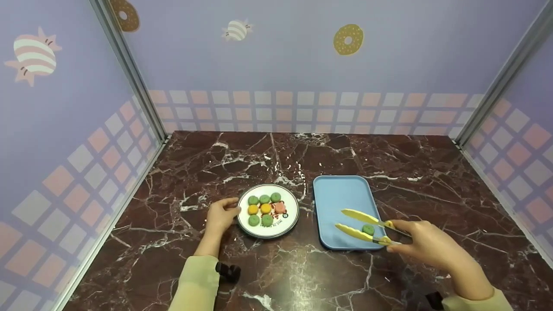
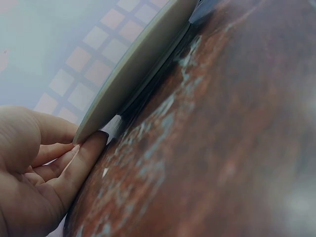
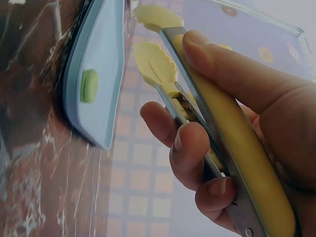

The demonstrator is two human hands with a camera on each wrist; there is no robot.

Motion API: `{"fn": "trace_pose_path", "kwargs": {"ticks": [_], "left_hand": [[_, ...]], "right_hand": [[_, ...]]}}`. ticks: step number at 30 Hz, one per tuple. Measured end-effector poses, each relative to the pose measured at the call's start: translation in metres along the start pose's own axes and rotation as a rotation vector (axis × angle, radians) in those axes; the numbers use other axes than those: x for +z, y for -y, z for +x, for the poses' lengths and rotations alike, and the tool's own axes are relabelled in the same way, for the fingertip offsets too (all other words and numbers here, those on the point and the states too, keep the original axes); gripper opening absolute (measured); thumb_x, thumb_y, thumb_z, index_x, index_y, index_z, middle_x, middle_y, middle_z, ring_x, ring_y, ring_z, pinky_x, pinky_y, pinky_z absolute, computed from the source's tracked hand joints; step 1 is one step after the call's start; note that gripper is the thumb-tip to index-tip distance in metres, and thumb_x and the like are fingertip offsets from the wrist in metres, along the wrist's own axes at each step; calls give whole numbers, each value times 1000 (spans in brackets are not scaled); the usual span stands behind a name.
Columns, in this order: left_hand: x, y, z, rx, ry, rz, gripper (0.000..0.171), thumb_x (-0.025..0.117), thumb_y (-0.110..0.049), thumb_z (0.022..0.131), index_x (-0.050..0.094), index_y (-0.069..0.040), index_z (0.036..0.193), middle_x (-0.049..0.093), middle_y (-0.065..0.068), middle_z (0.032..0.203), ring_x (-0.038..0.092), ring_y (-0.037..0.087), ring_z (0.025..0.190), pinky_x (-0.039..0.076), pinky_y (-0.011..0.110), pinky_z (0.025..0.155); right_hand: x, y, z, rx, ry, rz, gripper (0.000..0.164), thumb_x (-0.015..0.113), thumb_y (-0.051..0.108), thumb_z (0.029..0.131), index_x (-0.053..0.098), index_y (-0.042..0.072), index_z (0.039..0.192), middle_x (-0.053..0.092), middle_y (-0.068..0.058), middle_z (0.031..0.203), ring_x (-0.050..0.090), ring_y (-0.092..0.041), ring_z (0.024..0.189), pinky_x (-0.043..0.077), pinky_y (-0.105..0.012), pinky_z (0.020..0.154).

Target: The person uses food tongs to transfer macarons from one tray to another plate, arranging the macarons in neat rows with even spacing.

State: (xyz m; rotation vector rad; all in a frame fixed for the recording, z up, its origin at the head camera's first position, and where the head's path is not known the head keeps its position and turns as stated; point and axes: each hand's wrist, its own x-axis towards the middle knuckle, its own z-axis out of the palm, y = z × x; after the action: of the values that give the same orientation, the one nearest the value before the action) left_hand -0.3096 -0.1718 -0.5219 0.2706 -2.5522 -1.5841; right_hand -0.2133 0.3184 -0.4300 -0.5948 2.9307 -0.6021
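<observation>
My left hand pinches the left rim of a round white plate with a dark edge line. In the left wrist view the thumb and fingers hold the plate rim from above and below. On the plate sit several green, two yellow-orange and one pink small round pieces. My right hand grips a pair of yellow-tipped metal tongs, whose spread tips hold nothing. Below them, a single green round piece lies on a blue tray; it also shows in the right wrist view.
Both plate and tray stand on a dark red marbled table, the tray to the right of the plate. Patterned lilac panels wall the table at the back and both sides, with metal posts at the corners.
</observation>
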Motion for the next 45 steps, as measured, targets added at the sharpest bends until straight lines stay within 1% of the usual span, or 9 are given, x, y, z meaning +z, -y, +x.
{"fn": "trace_pose_path", "kwargs": {"ticks": [3,7,12,15,18,21,26,36,45], "left_hand": [[0,0,1,7,-9,11,36,71,-5,89,71,6,123,74,26,115,73,36,103,61,30,80],[0,0,1,6,-12,8,36,71,-5,89,71,6,123,74,26,115,72,36,104,61,31,82],[1,0,0,-2,-5,2,36,71,-5,89,71,6,124,73,27,116,72,36,104,60,26,77],[1,0,0,-8,0,2,36,71,-6,90,71,5,124,73,26,117,72,36,105,60,28,78],[0,0,1,-8,4,16,36,70,-7,91,70,4,125,73,26,118,71,37,107,62,35,83],[0,1,1,-8,7,30,36,70,-8,92,70,3,126,73,26,119,71,38,110,61,39,88],[0,1,1,-7,9,22,36,69,-8,92,70,4,126,73,26,119,71,38,109,61,41,90],[0,1,1,-15,0,16,36,70,-7,91,71,5,125,73,26,118,72,36,106,62,32,80],[0,1,0,-15,4,16,37,71,-7,91,70,4,126,73,26,119,72,37,107,62,33,81]], "right_hand": [[-2,-5,-6,17,12,-1,65,82,37,85,64,-2,135,73,-20,126,73,-20,85,59,-41,74],[-4,-12,-15,58,38,-7,71,81,42,85,62,-3,137,74,-20,121,55,-3,66,47,-31,66],[-5,-20,-23,105,59,-22,73,81,43,84,61,-5,136,75,-22,117,64,-8,74,56,-42,69],[-5,-23,-27,125,62,-26,73,82,41,83,61,-6,135,75,-24,117,74,-23,84,60,-53,76],[-6,-24,-30,145,57,-40,74,82,42,83,62,-5,136,74,-24,118,75,-34,95,59,-57,79],[-6,-25,-31,164,57,-48,73,82,42,83,62,-3,136,76,-20,114,73,-27,88,59,-51,73],[-7,-25,-31,196,79,-51,68,83,39,83,64,-1,134,74,-2,90,55,-12,68,46,-34,61],[-4,-22,-31,190,71,-66,49,83,37,83,69,5,118,56,6,70,48,-10,58,38,-27,52],[-6,-20,-29,197,94,-69,53,82,39,84,68,5,123,57,6,72,48,-12,62,37,-29,56]]}}
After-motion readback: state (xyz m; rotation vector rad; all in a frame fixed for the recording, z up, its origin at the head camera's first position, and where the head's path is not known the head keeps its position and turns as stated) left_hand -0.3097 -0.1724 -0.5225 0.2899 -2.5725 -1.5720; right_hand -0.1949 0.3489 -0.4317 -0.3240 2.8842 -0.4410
